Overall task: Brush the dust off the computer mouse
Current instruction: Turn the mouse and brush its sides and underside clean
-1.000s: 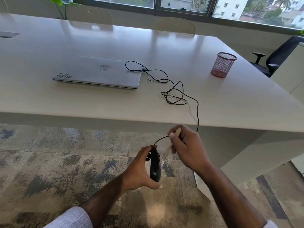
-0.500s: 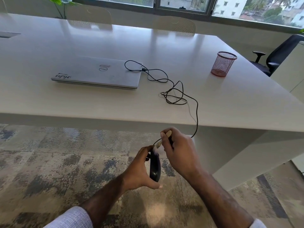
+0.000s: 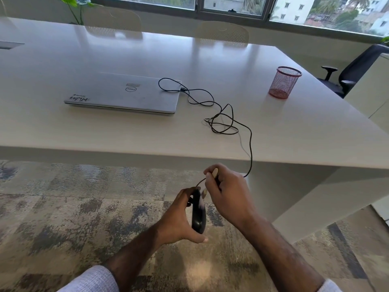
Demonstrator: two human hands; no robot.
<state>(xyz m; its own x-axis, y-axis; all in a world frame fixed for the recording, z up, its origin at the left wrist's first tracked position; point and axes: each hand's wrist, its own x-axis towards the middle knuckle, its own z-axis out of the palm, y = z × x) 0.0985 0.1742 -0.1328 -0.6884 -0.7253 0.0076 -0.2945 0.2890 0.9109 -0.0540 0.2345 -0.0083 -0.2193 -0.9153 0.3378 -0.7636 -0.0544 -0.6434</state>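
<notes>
My left hand (image 3: 179,220) grips a black wired computer mouse (image 3: 198,213), held on edge below the table's front edge, above the carpet. My right hand (image 3: 228,194) pinches a small brush with a pale wooden handle (image 3: 214,172). Its bristles (image 3: 203,198) touch the upper part of the mouse. The mouse's black cable (image 3: 250,144) runs up over the table edge, loops on the tabletop and ends at the closed silver laptop (image 3: 124,93).
The large white table (image 3: 105,133) fills the view ahead. A red mesh pen cup (image 3: 284,82) stands at its right. Pale chairs sit at the far side, a black office chair (image 3: 355,66) at the right. Patterned carpet lies below.
My right hand moved the brush up along the mouse to its top end, then slightly back down. The left hand and mouse stayed nearly still.
</notes>
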